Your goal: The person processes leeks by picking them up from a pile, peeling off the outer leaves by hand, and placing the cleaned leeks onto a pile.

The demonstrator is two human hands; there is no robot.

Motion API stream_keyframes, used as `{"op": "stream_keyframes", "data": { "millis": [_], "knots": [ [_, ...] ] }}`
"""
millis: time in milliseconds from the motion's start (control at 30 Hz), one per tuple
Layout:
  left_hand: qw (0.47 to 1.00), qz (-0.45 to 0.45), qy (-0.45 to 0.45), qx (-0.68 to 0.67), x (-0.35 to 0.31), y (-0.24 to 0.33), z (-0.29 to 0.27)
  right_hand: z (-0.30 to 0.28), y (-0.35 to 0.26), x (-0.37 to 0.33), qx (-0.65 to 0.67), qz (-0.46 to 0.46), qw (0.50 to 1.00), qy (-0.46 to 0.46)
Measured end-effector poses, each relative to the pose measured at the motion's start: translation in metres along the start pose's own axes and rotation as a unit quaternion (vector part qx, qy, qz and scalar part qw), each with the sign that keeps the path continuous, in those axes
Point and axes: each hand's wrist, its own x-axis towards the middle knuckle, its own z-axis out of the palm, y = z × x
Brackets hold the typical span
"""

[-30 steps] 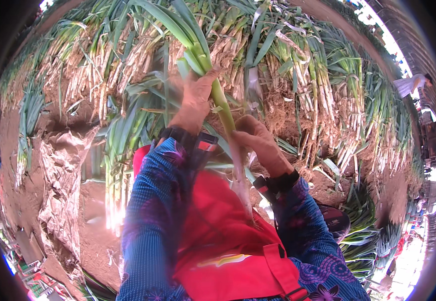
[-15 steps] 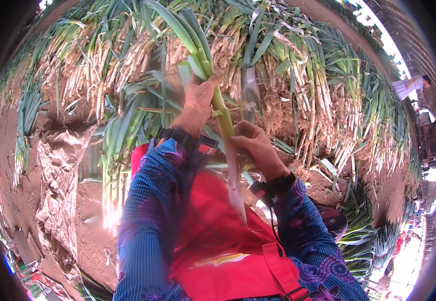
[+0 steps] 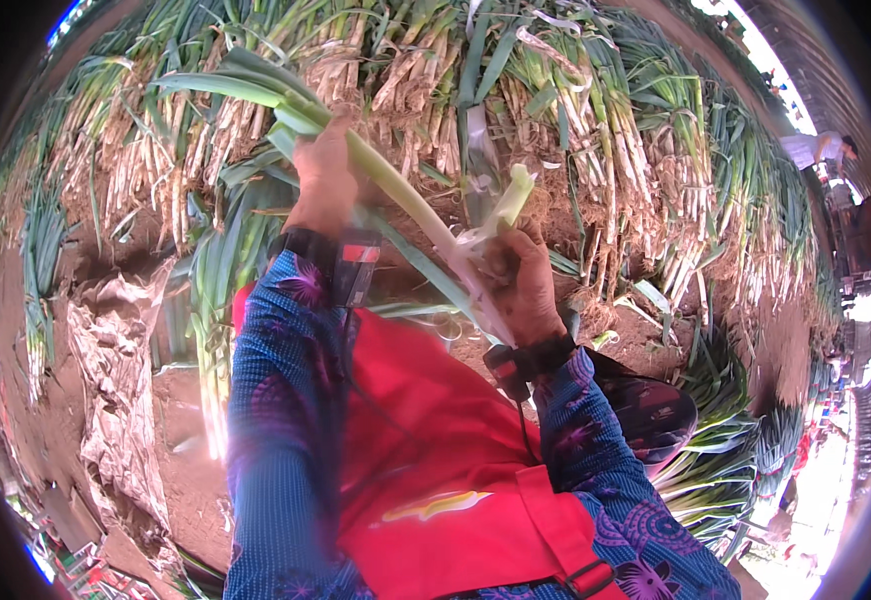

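Note:
A single leek [image 3: 405,193] slants across in front of me, its green leaves at the upper left and its pale shank running down to the right. My left hand [image 3: 323,180], blurred by motion, is closed round it just below the leaves. My right hand [image 3: 530,280] is closed at the lower shank, where a strip of outer leaf [image 3: 507,205] stands peeled away from the stalk. The leek's root end passes in front of my right wrist. Beside my left forearm stands a bunch of leeks [image 3: 210,370] with white shanks downward.
Long rows of leeks [image 3: 615,170] with soil on their roots lie across the far ground. A crumpled brown sheet [image 3: 120,380] is on the soil at left. More leeks [image 3: 710,470] are piled at lower right. A person [image 3: 817,150] is at the far right.
The leek has tilted, its leafy top swinging left with my left hand. A strip of outer leaf now stands away from the shank at my right hand.

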Motion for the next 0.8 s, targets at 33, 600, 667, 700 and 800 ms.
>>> {"op": "stream_keyframes", "data": {
  "millis": [33,600,667,700,800],
  "knots": [
    [1.0,0.014,0.027,-0.006,0.004,-0.003,-0.001,-0.007,0.003,0.004,0.043,0.045,0.998,0.012],
    [0.978,-0.002,0.204,-0.041,0.055,0.009,-0.06,-0.124,-0.097,-0.016,0.024,-0.1,0.955,0.277],
    [0.981,-0.02,0.195,-0.003,0.063,-0.003,-0.057,-0.239,-0.14,-0.02,0.053,-0.14,0.966,0.209],
    [0.981,-0.033,0.174,-0.079,0.056,0.002,-0.062,-0.244,-0.151,-0.033,0.045,-0.131,0.96,0.242],
    [0.976,-0.029,0.216,-0.017,0.058,0.003,-0.062,-0.299,-0.203,-0.072,0.197,-0.119,0.972,0.054]
  ]
}}
